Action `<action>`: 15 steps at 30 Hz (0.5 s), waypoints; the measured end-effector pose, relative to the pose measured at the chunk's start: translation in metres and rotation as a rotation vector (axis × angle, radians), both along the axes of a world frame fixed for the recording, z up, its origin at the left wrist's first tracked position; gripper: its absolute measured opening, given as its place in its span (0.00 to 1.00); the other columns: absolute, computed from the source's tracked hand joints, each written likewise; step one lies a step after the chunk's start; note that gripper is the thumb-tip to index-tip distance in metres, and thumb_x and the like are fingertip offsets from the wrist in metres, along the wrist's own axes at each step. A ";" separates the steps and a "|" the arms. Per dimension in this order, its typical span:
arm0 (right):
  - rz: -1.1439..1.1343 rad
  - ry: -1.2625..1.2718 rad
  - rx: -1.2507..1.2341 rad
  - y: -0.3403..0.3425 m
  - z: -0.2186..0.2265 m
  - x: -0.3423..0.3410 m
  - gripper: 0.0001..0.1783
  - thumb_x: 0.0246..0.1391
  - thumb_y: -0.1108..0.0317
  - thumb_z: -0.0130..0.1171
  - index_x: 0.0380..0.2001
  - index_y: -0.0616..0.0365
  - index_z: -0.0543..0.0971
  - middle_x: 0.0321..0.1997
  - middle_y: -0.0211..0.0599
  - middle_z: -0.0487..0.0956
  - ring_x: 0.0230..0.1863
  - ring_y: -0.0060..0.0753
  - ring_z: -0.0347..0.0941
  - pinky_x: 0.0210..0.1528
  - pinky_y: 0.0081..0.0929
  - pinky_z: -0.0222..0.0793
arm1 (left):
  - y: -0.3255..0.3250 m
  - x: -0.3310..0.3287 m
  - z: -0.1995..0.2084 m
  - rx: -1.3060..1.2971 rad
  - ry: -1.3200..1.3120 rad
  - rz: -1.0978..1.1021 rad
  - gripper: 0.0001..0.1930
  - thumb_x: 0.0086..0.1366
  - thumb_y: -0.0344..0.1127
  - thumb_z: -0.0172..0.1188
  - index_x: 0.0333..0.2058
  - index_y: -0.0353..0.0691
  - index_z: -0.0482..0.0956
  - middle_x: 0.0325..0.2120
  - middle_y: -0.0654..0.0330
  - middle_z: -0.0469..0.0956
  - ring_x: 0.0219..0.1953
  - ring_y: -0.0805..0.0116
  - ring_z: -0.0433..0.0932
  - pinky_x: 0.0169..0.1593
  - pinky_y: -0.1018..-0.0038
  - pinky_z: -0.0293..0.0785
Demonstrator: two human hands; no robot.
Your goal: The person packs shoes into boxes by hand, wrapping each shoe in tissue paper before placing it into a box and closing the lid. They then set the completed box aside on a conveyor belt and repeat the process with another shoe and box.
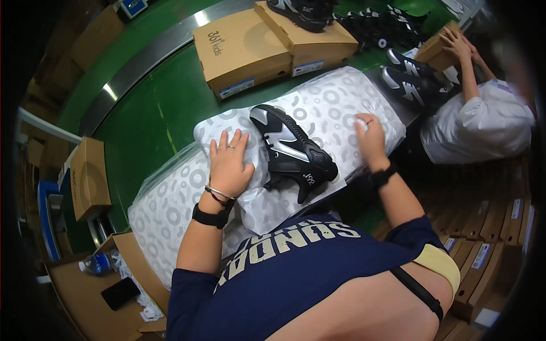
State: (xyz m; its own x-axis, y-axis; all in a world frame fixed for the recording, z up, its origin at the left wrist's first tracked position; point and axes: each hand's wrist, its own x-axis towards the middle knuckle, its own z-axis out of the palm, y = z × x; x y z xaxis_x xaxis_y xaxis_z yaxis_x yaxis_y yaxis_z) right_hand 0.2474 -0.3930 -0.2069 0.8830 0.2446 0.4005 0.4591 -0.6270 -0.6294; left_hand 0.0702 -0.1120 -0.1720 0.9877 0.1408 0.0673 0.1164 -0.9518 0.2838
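Observation:
A black and silver sneaker (pixel 293 150) lies on its side on white wrapping paper (pixel 335 108) printed with grey rings and arcs. My left hand (pixel 230 165) rests flat on the paper just left of the shoe, fingers spread, with a crumpled fold of paper beside its thumb. Over the right part of the paper is my right hand (pixel 371 139), its fingers curled in. What lies within those fingers, if anything, is hidden. More sheets of the same paper (pixel 165 210) lie stacked under and to the left of my left arm.
Two tan shoeboxes (pixel 244 54) stand beyond the paper on the green conveyor belt (pixel 153 113), one bearing a black shoe (pixel 304 14). At right, a co-worker (pixel 472 122) holds a box near more sneakers (pixel 406 85). A carton (pixel 85 295) at lower left holds a bottle and a phone.

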 end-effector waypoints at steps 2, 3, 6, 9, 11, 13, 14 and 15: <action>-0.172 -0.244 -0.387 -0.049 -0.059 0.040 0.08 0.45 0.70 0.52 0.30 0.58 0.77 0.38 0.46 0.75 0.41 0.45 0.70 0.44 0.31 0.66 | -0.003 0.003 0.002 -0.015 -0.016 -0.011 0.29 0.45 0.36 0.49 0.51 0.38 0.64 0.54 0.48 0.60 0.59 0.45 0.51 0.60 0.51 0.39; -0.178 -0.249 -0.386 -0.048 -0.058 0.040 0.08 0.45 0.70 0.52 0.30 0.58 0.77 0.38 0.46 0.75 0.41 0.45 0.70 0.44 0.31 0.66 | -0.002 0.003 0.000 -0.014 -0.022 -0.016 0.29 0.45 0.36 0.49 0.51 0.38 0.64 0.54 0.48 0.60 0.59 0.45 0.51 0.60 0.51 0.39; -0.322 -0.038 -0.397 -0.034 -0.056 0.033 0.09 0.48 0.69 0.48 0.28 0.55 0.78 0.33 0.43 0.77 0.37 0.44 0.72 0.41 0.33 0.66 | -0.001 -0.001 -0.004 -0.060 -0.031 0.003 0.28 0.44 0.36 0.49 0.49 0.39 0.67 0.54 0.48 0.60 0.59 0.45 0.51 0.60 0.51 0.38; -0.379 0.133 -0.395 -0.029 -0.044 0.034 0.09 0.48 0.66 0.51 0.30 0.55 0.78 0.31 0.44 0.77 0.37 0.46 0.72 0.39 0.38 0.67 | 0.001 -0.004 0.002 -0.027 -0.003 -0.047 0.29 0.46 0.39 0.51 0.50 0.39 0.65 0.54 0.48 0.60 0.59 0.44 0.51 0.60 0.50 0.39; -0.276 0.041 -0.380 -0.014 -0.013 0.021 0.08 0.46 0.67 0.52 0.29 0.56 0.77 0.28 0.43 0.77 0.34 0.46 0.72 0.39 0.36 0.67 | 0.005 -0.004 0.018 -0.240 0.048 -0.059 0.33 0.47 0.45 0.53 0.53 0.39 0.60 0.54 0.46 0.60 0.59 0.45 0.51 0.59 0.50 0.40; 0.032 -0.432 -0.370 0.018 0.037 0.000 0.05 0.38 0.71 0.54 0.24 0.56 0.76 0.20 0.41 0.75 0.26 0.42 0.71 0.39 0.32 0.65 | 0.006 0.005 0.043 -0.449 0.090 -0.069 0.38 0.49 0.50 0.55 0.57 0.40 0.54 0.54 0.45 0.59 0.59 0.47 0.51 0.59 0.50 0.41; 0.261 -0.633 -0.322 0.038 0.064 -0.023 0.04 0.34 0.72 0.53 0.20 0.55 0.74 0.17 0.34 0.70 0.21 0.36 0.68 0.41 0.31 0.63 | -0.005 0.010 0.059 -0.829 0.017 -0.008 0.45 0.48 0.57 0.55 0.58 0.40 0.46 0.54 0.43 0.57 0.59 0.47 0.51 0.59 0.50 0.42; 0.558 -0.673 -0.221 0.060 0.095 -0.059 0.02 0.33 0.72 0.52 0.16 0.52 0.70 0.17 0.29 0.67 0.20 0.30 0.67 0.42 0.33 0.63 | -0.013 0.009 0.075 -1.203 -0.068 0.066 0.51 0.47 0.63 0.56 0.60 0.41 0.38 0.55 0.41 0.54 0.59 0.47 0.51 0.58 0.50 0.43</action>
State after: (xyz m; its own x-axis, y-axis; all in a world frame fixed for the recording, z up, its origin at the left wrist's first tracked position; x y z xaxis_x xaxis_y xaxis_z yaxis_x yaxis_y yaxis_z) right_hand 0.1884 -0.3333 -0.1120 0.2082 0.7001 0.6830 0.9609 -0.2768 -0.0092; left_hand 0.0789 -0.1250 -0.0973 0.9759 0.1991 -0.0898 0.1051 -0.0673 0.9922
